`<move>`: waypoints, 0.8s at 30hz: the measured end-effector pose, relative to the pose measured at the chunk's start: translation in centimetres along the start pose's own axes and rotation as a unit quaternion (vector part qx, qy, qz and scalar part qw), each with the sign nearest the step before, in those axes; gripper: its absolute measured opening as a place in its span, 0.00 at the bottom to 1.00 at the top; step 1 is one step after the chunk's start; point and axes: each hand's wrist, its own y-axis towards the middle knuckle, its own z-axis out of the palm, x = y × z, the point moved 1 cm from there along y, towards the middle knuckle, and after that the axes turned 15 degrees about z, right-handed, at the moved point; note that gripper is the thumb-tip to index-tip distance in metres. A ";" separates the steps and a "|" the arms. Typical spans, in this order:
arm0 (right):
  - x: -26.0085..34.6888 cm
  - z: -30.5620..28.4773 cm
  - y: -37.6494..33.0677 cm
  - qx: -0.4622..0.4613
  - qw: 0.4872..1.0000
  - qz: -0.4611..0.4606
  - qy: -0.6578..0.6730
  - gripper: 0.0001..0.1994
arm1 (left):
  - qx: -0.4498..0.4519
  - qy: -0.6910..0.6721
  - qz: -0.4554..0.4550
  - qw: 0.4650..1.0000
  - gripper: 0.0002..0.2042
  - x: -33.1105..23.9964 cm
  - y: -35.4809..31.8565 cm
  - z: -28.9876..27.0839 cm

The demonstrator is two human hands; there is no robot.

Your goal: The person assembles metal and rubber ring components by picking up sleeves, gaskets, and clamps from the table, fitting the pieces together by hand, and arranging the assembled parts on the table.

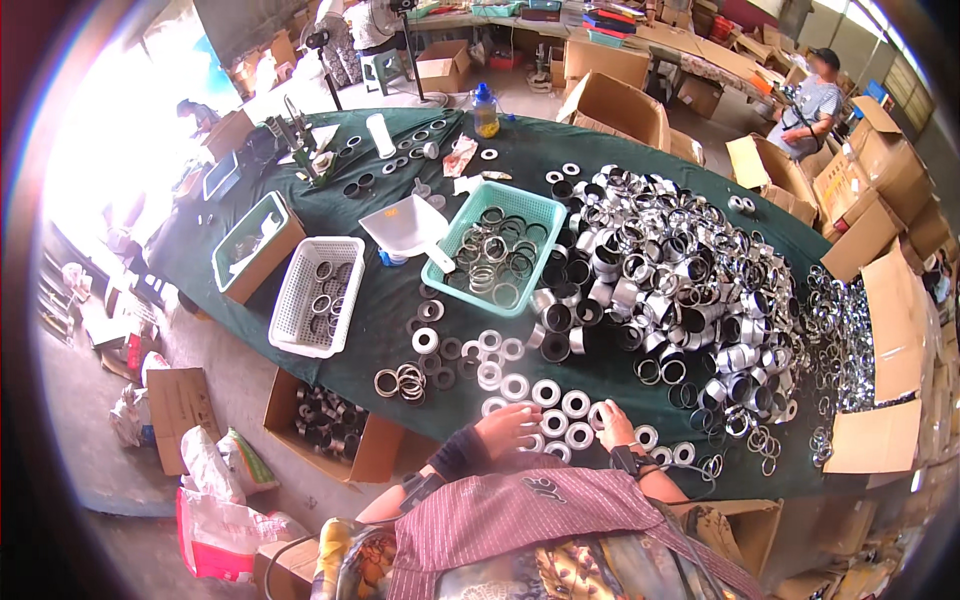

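Along green tablecloth [630,385], near edge: flat, pale-silver rings [564,404] beside loosely spread left hand [505,431]; can't tell right hand [617,430] grip; bare cloth beyond.

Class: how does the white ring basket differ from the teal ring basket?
The white basket looks narrower, while the teal basket looks broader. The white basket stands further left; the teal basket sits beside the heap of metal parts. The teal basket seems to hold more rings than the white basket. Both are open-topped, hold rings and stand on the green cloth.
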 end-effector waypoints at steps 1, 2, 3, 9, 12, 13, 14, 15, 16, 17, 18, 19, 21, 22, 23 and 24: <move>0.1 0.1 0.1 -0.005 1.000 0.005 0.017 0.34 | -0.005 0.003 0.003 1.000 0.16 0.1 0.0 -0.3; 0.3 -0.3 0.1 -0.010 0.999 0.010 0.032 0.35 | -0.010 0.004 0.007 1.000 0.16 0.1 0.2 -0.2; 0.4 -0.7 0.1 -0.010 0.999 0.010 0.047 0.36 | -0.010 0.002 0.007 1.000 0.16 0.2 0.2 -0.1; 0.3 0.1 1.2 0.023 0.999 0.019 -0.029 0.36 | -0.030 -0.149 -0.057 0.987 0.15 0.0 1.4 0.1; 0.2 0.6 1.1 0.011 0.999 0.013 -0.029 0.33 | -0.042 -0.116 -0.060 0.991 0.15 0.1 1.5 0.3; -0.1 0.8 1.1 -0.004 1.000 0.004 -0.015 0.32 | -0.036 -0.123 -0.053 0.990 0.16 0.3 1.6 0.0; 0.2 0.7 1.0 -0.016 1.000 -0.009 -0.001 0.30 | -0.033 -0.131 -0.044 0.990 0.16 -0.2 1.6 0.2; 0.2 0.4 0.6 -0.016 1.000 -0.010 -0.002 0.30 | -0.033 -0.132 -0.043 0.990 0.16 -0.7 1.6 0.5; 0.0 0.1 0.0 -0.023 1.000 0.021 0.005 0.30 | -0.055 -0.113 -0.059 0.990 0.16 -1.2 1.7 0.7; -0.3 0.0 -0.8 -0.030 0.998 0.053 0.012 0.29 | -0.077 -0.095 -0.077 0.990 0.16 -1.7 1.5 1.2; -1.0 0.3 -1.0 -0.030 0.998 0.053 0.011 0.29 | -0.076 -0.095 -0.077 0.990 0.16 -1.6 1.4 1.1; -1.6 0.4 -1.1 -0.031 0.997 0.065 -0.004 0.30 | -0.068 -0.105 -0.072 0.990 0.16 -1.6 1.3 0.8; -1.8 0.3 -1.8 -0.026 0.997 0.075 -0.005 0.29 | -0.059 -0.117 -0.076 0.988 0.16 -1.1 1.6 0.1; -1.7 0.2 -1.6 -0.024 0.997 0.079 -0.005 0.29 | -0.047 -0.124 -0.070 0.989 0.16 -0.7 1.8 -0.2; -1.8 0.4 -1.5 -0.009 0.997 0.080 -0.014 0.29 | -0.033 -0.128 -0.065 0.989 0.16 -0.4 1.9 -0.3; -1.8 0.5 -1.6 0.006 0.996 0.081 -0.023 0.29 | -0.031 -0.128 -0.068 0.989 0.16 -0.1 1.8 -0.5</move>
